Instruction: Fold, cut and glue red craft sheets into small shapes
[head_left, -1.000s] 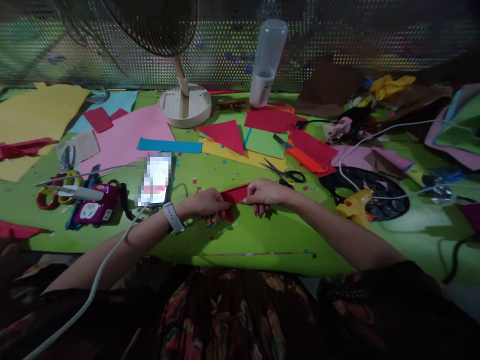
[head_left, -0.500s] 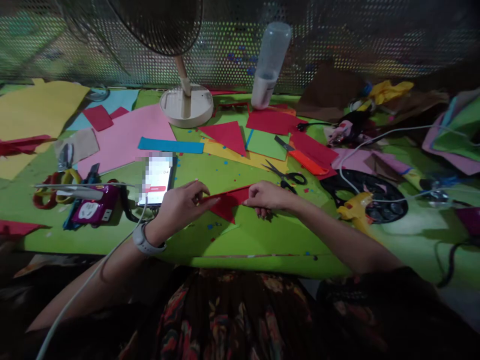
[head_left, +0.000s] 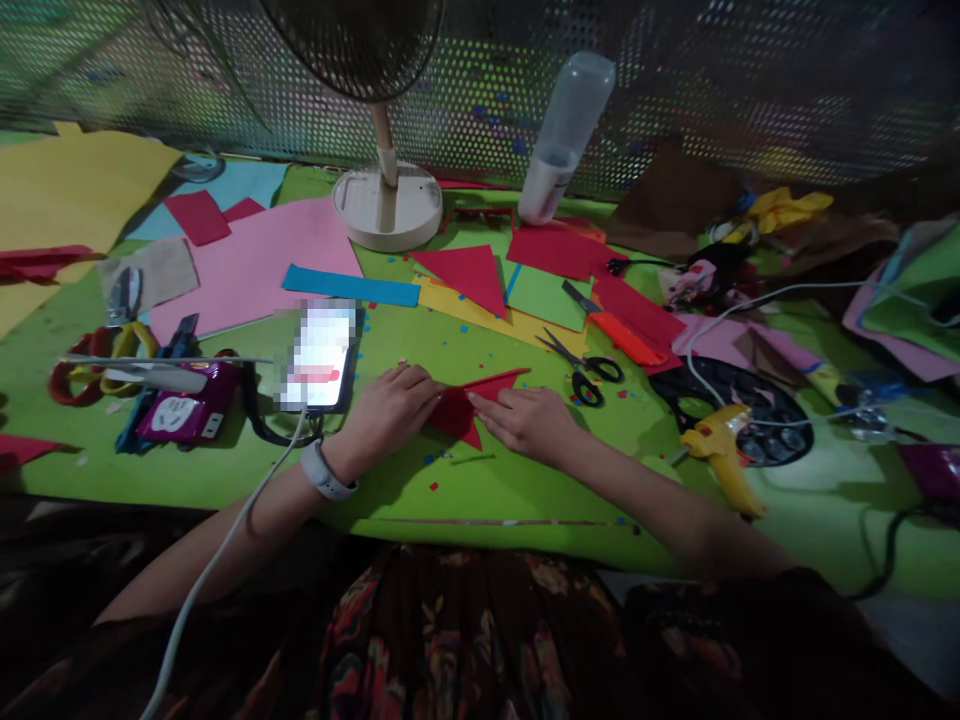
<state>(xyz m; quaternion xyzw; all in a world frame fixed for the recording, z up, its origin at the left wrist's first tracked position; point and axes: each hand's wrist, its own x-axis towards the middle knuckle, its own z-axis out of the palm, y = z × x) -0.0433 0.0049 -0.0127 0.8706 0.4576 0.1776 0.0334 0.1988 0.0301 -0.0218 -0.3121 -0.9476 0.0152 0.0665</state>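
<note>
A folded red piece of craft sheet [head_left: 456, 418] lies on the green table in front of me, with a pointed corner toward me and a thin raised edge running off to the right. My left hand [head_left: 396, 408] is closed on its left end, the fingers pressed together. My right hand [head_left: 531, 422] grips the piece near its middle, with the index finger and thumb against the red surface. Black scissors [head_left: 581, 365] lie partly open beyond my right hand. To the left of my left hand rests a phone [head_left: 322, 360] with a lit screen.
A fan's white base [head_left: 388, 205] and a clear bottle [head_left: 566, 140] stand at the back. An orange cutter [head_left: 626, 335], a yellow glue gun [head_left: 724, 455] and a black tray [head_left: 780, 430] are on the right. Left are a purple power block [head_left: 191, 400], a cable and coloured sheets.
Both hands have shifted on the red piece: my left hand is further over its left end, and my right hand has slid from the right end toward the middle. The view has moved slightly.
</note>
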